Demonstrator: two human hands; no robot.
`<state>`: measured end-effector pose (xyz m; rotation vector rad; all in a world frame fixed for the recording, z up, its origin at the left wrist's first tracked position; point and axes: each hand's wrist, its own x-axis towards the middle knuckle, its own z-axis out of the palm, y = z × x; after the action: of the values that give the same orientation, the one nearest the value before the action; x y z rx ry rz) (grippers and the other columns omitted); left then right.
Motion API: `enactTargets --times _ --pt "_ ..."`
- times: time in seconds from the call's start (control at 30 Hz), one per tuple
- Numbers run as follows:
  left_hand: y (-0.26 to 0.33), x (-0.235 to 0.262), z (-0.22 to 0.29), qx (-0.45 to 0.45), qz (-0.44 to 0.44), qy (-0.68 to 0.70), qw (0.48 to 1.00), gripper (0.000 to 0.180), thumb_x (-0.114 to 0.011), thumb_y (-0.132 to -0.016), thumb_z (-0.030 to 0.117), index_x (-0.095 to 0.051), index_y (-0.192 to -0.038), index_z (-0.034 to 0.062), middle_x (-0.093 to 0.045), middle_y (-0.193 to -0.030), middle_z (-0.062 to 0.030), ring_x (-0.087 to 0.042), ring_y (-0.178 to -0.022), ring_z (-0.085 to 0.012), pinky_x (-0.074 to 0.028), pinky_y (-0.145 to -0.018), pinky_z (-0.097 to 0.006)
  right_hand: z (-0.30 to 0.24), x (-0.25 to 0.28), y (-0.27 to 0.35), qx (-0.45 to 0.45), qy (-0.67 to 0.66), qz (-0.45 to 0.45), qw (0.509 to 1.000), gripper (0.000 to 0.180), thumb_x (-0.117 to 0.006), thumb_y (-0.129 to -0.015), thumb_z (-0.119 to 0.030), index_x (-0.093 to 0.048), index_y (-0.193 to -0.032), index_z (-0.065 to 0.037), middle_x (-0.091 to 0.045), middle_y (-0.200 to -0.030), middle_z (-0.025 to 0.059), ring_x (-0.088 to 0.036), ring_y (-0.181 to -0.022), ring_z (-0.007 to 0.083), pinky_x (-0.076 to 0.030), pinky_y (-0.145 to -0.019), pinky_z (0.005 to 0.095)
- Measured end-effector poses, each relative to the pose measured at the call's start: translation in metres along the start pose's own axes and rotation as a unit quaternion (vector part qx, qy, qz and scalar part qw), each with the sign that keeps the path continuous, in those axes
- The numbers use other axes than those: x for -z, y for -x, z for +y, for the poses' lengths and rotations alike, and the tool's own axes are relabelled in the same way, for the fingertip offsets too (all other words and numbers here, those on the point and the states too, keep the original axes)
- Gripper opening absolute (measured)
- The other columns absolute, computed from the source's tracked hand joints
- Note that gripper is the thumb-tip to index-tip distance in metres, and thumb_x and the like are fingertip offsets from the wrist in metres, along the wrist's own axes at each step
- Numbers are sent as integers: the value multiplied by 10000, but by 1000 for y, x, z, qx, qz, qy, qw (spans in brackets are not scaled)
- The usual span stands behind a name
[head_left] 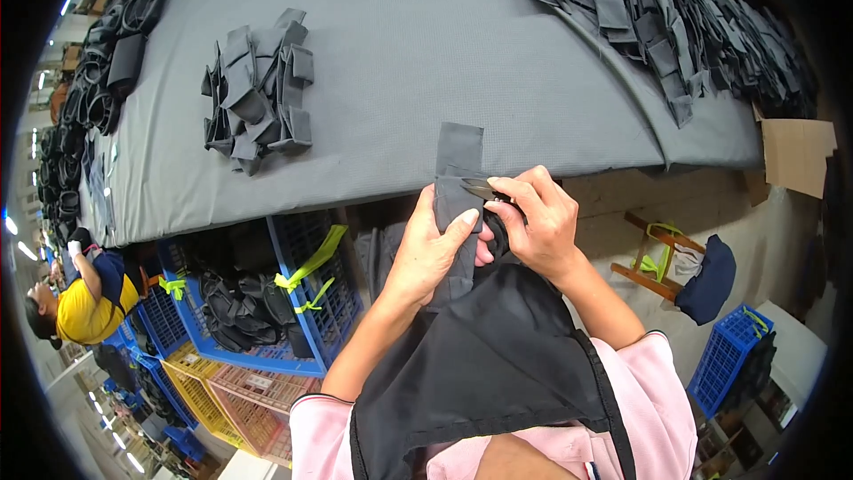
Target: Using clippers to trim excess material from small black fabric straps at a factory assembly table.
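Observation:
A dark grey fabric strip hangs between my hands at the near edge of the table, its upper end reaching over the grey cover. My left hand is closed on the strip, the thumb pressing on its front. Pinched in my right hand is a small pair of thread snips, its dark blades lying across the strip near a seam. A pile of folded grey fabric pieces lies on the table ahead to the left. Black cloth covers my lap and hides the strip's lower end.
A grey-covered table stretches ahead. Many dark strips are heaped at its far right, black padded items along its left. Blue crates stand below left; a wooden stool is at right. A person in yellow works far left.

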<state>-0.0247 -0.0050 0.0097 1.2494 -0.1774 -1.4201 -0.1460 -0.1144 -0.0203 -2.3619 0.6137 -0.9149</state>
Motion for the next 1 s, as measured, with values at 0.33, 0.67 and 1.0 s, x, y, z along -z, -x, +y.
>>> enactTargets --times 0.33,0.67,1.0 --pt "-1 0 -1 -13 13 13 1000 329 -606 -881 117 -421 -1130 10 -614 -823 -112 -612 -610 -171 -527 -567 -292 -2 0 7 -9 0 32 999 269 -737 -674 -94 -638 -922 -69 -536 -732 36 -521 -560 190 -410 -488 302" --pt "-2 -2 -5 -17 16 2 1000 337 -618 -867 90 -419 -1126 5 -613 -819 -118 -613 -608 -174 -528 -565 -294 -3 -4 7 -19 9 23 1000 257 -736 -674 -96 -637 -910 -77 -532 -730 36 -518 -556 191 -412 -489 304" --pt "-2 -2 -5 -17 17 -8 1000 344 -619 -862 84 -417 -1129 8 -612 -815 -114 -612 -603 -171 -530 -559 -291 -6 0 12 -58 -25 35 997 251 -740 -667 -70 -641 -897 -66 -544 -733 44 -552 -579 196 -438 -495 308"
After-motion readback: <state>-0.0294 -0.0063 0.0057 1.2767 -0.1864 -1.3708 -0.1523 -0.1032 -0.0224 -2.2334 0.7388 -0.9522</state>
